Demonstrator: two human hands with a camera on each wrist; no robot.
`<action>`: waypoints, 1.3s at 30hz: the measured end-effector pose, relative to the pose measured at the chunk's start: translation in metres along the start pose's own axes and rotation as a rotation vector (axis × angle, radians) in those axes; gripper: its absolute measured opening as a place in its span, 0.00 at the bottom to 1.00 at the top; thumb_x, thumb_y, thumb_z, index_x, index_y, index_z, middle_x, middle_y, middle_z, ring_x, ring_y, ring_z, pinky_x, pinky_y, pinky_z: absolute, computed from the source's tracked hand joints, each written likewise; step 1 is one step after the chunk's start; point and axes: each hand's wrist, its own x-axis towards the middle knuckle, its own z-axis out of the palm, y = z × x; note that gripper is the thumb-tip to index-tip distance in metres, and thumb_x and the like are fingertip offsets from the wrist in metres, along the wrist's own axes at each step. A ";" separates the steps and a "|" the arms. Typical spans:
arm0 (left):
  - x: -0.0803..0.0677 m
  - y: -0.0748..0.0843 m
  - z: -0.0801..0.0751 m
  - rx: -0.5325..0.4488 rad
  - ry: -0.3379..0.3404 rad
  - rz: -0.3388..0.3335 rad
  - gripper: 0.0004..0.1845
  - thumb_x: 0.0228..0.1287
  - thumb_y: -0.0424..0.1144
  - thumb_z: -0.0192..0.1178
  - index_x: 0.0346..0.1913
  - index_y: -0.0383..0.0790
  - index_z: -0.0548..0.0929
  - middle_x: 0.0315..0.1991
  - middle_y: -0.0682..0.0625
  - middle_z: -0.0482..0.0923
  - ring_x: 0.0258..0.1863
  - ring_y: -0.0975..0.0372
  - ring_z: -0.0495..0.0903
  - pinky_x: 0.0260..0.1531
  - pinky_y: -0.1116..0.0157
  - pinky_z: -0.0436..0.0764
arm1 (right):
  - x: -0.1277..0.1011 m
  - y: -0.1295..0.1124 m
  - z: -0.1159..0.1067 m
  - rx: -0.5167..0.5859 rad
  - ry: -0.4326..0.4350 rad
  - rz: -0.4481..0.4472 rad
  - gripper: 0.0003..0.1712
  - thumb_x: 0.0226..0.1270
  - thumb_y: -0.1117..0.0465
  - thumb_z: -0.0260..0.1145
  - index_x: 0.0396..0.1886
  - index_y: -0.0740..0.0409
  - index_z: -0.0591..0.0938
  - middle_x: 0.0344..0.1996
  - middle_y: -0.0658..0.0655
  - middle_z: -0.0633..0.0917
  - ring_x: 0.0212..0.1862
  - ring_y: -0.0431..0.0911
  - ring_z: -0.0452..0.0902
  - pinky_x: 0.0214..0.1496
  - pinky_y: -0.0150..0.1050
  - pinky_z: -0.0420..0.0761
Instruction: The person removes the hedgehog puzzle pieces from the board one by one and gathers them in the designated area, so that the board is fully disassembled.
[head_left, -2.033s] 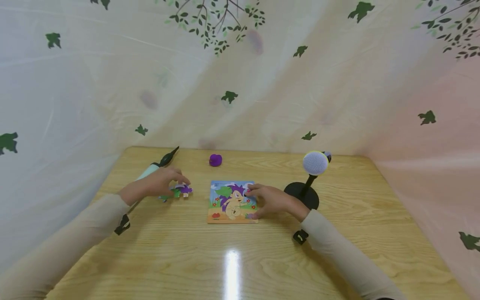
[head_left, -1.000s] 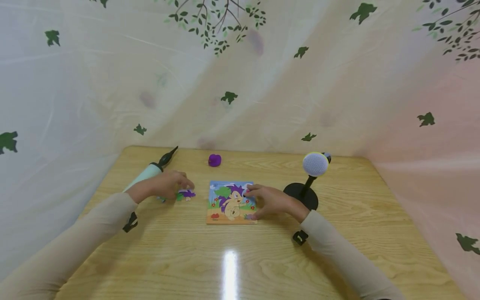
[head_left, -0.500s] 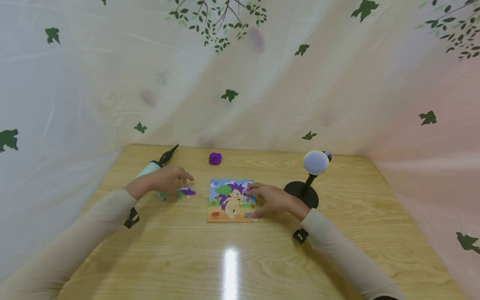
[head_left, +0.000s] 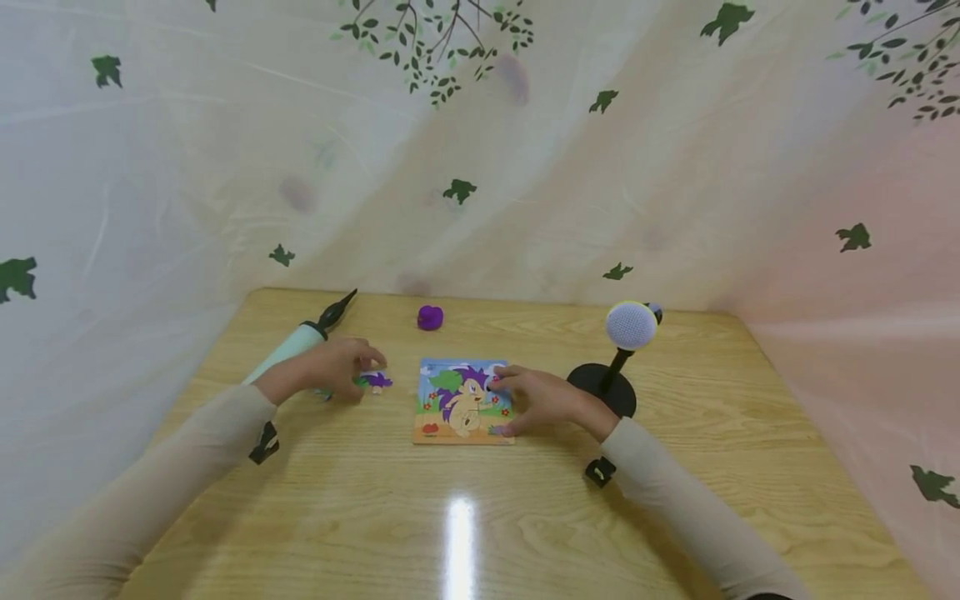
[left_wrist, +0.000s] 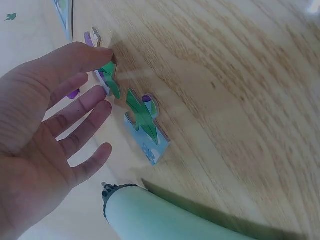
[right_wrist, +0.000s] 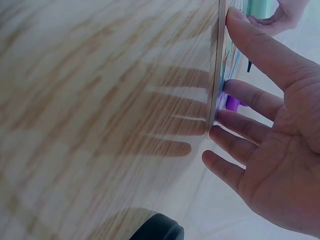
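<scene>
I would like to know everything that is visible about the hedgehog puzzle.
The puzzle is a thin, roughly square board. It shows a cream hedgehog with purple spines, green leaf shapes, red flowers, a blue sky and an orange ground. Seen from the side, its edge looks like wood. It lies flat on the table, with the right hand at its right side, thumb and fingertips against it. Whether every piece is in is too small to tell.

light wood-grain table: square hedgehog-print puzzle mid-table, multicoloured jigsaw pieces left of it, then mint-green black-nozzled cylinder; rounded purple object behind, black round-based stand right.
</scene>
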 end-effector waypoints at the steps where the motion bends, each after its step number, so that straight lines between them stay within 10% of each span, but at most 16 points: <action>1: 0.000 -0.001 0.000 0.001 0.006 0.001 0.31 0.49 0.33 0.75 0.61 0.37 0.82 0.47 0.43 0.82 0.48 0.51 0.81 0.51 0.52 0.83 | 0.000 0.000 0.000 0.000 0.000 0.001 0.45 0.58 0.44 0.78 0.73 0.53 0.74 0.79 0.58 0.62 0.81 0.61 0.53 0.78 0.61 0.61; 20: 0.002 -0.003 0.003 0.008 0.040 0.003 0.29 0.53 0.39 0.76 0.60 0.37 0.83 0.46 0.45 0.81 0.45 0.54 0.82 0.47 0.55 0.83 | -0.005 0.003 0.000 -0.002 0.006 0.019 0.44 0.58 0.44 0.78 0.72 0.52 0.75 0.79 0.57 0.62 0.81 0.61 0.53 0.78 0.63 0.60; 30: 0.042 0.050 0.014 -0.084 0.149 0.079 0.27 0.60 0.43 0.71 0.61 0.39 0.82 0.53 0.43 0.83 0.54 0.50 0.82 0.56 0.50 0.82 | -0.007 0.008 0.003 0.009 0.032 -0.021 0.45 0.58 0.44 0.78 0.73 0.53 0.73 0.80 0.59 0.61 0.80 0.62 0.54 0.76 0.64 0.62; 39: 0.090 0.095 0.042 0.025 0.193 0.198 0.27 0.60 0.46 0.71 0.60 0.38 0.83 0.51 0.44 0.83 0.48 0.54 0.82 0.50 0.57 0.83 | -0.008 0.012 0.001 0.031 0.067 0.039 0.62 0.53 0.40 0.80 0.80 0.59 0.60 0.81 0.63 0.57 0.80 0.61 0.55 0.79 0.59 0.60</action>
